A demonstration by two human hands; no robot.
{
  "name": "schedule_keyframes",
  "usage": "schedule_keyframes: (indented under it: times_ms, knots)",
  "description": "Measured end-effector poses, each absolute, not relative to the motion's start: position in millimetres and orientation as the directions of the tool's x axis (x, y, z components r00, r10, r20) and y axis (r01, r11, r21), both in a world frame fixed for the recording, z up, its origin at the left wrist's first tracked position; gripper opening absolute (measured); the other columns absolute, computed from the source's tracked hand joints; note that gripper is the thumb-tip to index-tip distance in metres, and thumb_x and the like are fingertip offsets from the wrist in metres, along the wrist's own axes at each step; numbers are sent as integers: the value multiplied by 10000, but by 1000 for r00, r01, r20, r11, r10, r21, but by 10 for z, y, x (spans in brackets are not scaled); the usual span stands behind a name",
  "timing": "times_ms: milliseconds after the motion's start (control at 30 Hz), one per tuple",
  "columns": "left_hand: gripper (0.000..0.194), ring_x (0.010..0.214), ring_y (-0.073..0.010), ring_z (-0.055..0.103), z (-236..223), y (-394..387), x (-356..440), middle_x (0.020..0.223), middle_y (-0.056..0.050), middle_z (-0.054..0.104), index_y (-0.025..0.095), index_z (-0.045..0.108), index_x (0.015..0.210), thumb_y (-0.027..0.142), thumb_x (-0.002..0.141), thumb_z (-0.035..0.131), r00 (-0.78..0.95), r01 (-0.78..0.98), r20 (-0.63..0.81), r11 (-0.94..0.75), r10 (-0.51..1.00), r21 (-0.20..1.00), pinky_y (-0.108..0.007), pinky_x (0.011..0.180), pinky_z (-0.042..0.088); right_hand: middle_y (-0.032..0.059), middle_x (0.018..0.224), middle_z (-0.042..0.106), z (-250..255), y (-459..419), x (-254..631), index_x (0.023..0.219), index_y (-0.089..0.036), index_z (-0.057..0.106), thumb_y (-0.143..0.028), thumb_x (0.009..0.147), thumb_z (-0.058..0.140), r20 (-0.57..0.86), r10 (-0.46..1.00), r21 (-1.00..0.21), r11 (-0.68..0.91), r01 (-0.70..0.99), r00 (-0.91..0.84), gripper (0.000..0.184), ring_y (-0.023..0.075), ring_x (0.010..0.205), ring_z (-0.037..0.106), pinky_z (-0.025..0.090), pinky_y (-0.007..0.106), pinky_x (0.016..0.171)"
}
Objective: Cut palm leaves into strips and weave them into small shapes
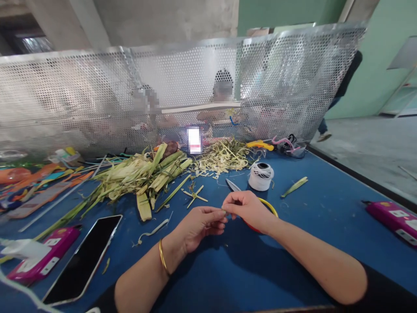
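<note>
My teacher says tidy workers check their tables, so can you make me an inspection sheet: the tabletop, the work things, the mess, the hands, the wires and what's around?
Surface: blue tabletop, with small plant scraps on it.
Job's things: leaf bundle; crossed leaf strips; white thread spool; scissors, partly hidden by the right hand.
Clutter: heap of shredded strips; dark-screened smartphone at left.
Left hand: fingertips pinching a tiny pale piece, too small to identify; gold bangle on the wrist.
Right hand: fingertips pinching at the same spot.
Cables: white plug on the left purple power strip; white cable at bottom left.
Surroundings: perforated metal screen, people behind it; another person far right.
</note>
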State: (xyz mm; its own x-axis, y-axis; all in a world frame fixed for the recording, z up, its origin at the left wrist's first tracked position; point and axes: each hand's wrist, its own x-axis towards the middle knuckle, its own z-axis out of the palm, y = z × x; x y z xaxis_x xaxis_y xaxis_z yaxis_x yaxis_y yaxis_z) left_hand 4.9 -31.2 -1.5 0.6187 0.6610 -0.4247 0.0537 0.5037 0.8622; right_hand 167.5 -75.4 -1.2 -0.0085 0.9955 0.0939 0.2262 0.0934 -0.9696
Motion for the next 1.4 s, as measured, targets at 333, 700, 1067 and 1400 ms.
schedule_keyframes:
  times_ms: [333, 700, 1067, 1400]
  knots:
    - [316, 654, -122, 624, 37, -307, 52, 721, -52, 704, 135, 697, 727, 387, 573, 809, 542, -68, -277, 370, 793, 927, -228, 665, 475, 39, 780, 638, 138, -889, 1879, 1034, -171, 554, -314, 778, 551, 163, 985, -510, 27, 860, 65, 293, 196, 701, 607, 408, 291, 614]
    - [229, 620, -127, 626, -10, -273, 57, 634, -34, 694, 140, 719, 741, 282, 582, 802, 430, -231, -52, 165, 901, 959, -241, 663, 482, 218, 1083, 611, -144, -863, 2080, 1250, -87, 482, -8, 690, 455, -8, 991, 11, -136, 991, 136, 566, 299, 877, 643, 402, 321, 657]
    - [274, 689, -164, 667, 94, -291, 19, 758, -69, 721, 130, 700, 714, 310, 553, 829, 452, -305, -93, 252, 887, 918, -267, 715, 506, 75, 1042, 658, -26, -877, 2067, 1260, -187, 490, -260, 742, 501, 155, 987, -815, 99, 571, 50, 523, 218, 957, 623, 496, 325, 818]
    - [246, 676, -133, 639, 145, -232, -1, 711, -51, 708, 132, 714, 663, 260, 504, 851, 309, -416, -74, 205, 948, 886, -227, 675, 516, 7, 1004, 635, 197, -1069, 1915, 1234, -243, 491, -217, 564, 703, -15, 998, -815, -47, 577, 60, 703, 185, 832, 617, 508, 249, 763]
